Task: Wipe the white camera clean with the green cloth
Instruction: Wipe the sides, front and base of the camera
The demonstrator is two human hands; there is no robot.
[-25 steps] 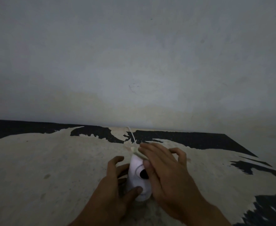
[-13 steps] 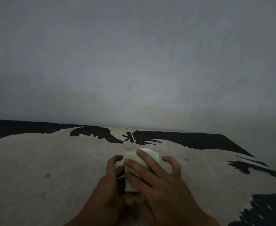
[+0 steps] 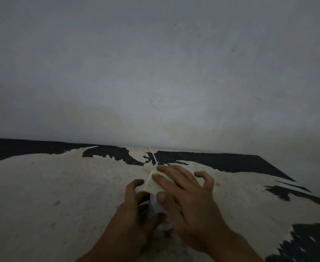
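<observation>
On a table (image 3: 60, 186) before a wall (image 3: 155, 72): camera (image 3: 156, 207) between left hand (image 3: 130, 214) and right hand (image 3: 185, 197), cloth (image 3: 153, 184) on top, cable (image 3: 152, 155) behind.

Most of the white camera (image 3: 156, 207) is hidden — only a pale strip shows between the two thumbs, and its top sits under the cloth (image 3: 153, 183), which in this dim light reads more cream than green. The cloth's far side disappears beneath the fingers (image 3: 172, 173) of the right hand (image 3: 185, 201), so how it is folded cannot be told. The left hand (image 3: 132, 212) covers the camera's side and base; whether its fingertips touch the body is unclear. Both forearms are cut off by the bottom edge. A thin white cable (image 3: 152, 156) beyond the fingertips vanishes behind the cloth — its connection is hidden.
</observation>
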